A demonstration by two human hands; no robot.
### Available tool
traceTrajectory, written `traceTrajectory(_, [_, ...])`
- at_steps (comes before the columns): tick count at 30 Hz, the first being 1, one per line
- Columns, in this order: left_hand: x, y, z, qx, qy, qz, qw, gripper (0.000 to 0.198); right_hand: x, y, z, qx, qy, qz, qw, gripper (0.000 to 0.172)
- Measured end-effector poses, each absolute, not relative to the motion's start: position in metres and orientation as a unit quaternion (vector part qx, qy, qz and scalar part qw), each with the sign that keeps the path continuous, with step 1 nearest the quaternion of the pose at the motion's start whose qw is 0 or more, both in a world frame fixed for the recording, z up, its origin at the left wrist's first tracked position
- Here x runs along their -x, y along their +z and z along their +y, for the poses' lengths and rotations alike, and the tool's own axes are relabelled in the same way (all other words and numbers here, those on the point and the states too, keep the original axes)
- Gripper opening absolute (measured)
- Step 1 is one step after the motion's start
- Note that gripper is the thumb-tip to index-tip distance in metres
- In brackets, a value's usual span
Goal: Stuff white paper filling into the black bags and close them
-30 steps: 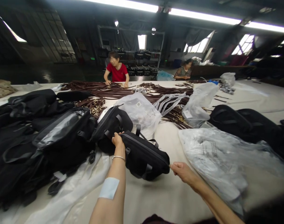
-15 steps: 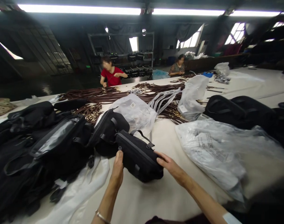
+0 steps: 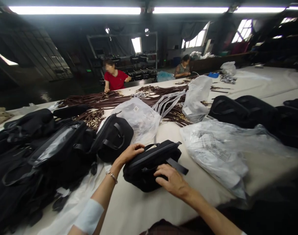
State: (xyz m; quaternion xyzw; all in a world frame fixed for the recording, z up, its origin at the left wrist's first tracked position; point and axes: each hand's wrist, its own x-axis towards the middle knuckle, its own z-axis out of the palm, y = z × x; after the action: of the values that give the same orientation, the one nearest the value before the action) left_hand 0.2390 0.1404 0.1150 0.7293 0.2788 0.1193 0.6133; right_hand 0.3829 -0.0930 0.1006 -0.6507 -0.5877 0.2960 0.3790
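Note:
My right hand (image 3: 170,179) grips the front of a black fabric shoulder bag (image 3: 149,169) lying on the white-covered table (image 3: 149,209). A loose black strap end (image 3: 177,166) sticks out above those fingers. My left hand (image 3: 130,154) is cupped with fingers apart at the bag's upper left, close to its thin handle strap (image 3: 150,147). Just beyond that hand stands a second black bag (image 3: 113,138). The underside of the bag in my hands is hidden.
Black bags lie heaped at the left (image 3: 53,147) and right (image 3: 244,111). Clear plastic bags (image 3: 212,150) and brown straps (image 3: 95,99) cover the table beyond. Across it work a person in a red shirt (image 3: 114,78) and another person (image 3: 182,69).
The bag in my hands has turned, its zip side now facing up and a strap end sticking out right. My left hand has risen to the bag's upper left.

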Motion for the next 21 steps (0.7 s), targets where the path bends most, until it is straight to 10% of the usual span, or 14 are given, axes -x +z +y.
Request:
traceTrajectory(13, [-0.236,0.120,0.143,-0.757,0.149,0.307,0.557,0.035,-0.476,0.084,-0.120,0.797,0.254,-0.300,0.458,0.038])
traceTrajectory(17, [-0.229,0.128,0.140,-0.771,0.204,0.311,0.517,0.044,-0.467,0.072,-0.114,0.763,0.337,-0.305,0.461,0.064])
traceTrajectory(21, [-0.212,0.142,0.116,-0.818,0.219,0.256,0.466,0.043,-0.440,0.073,-0.111,0.688,0.474,-0.327,0.442,0.056])
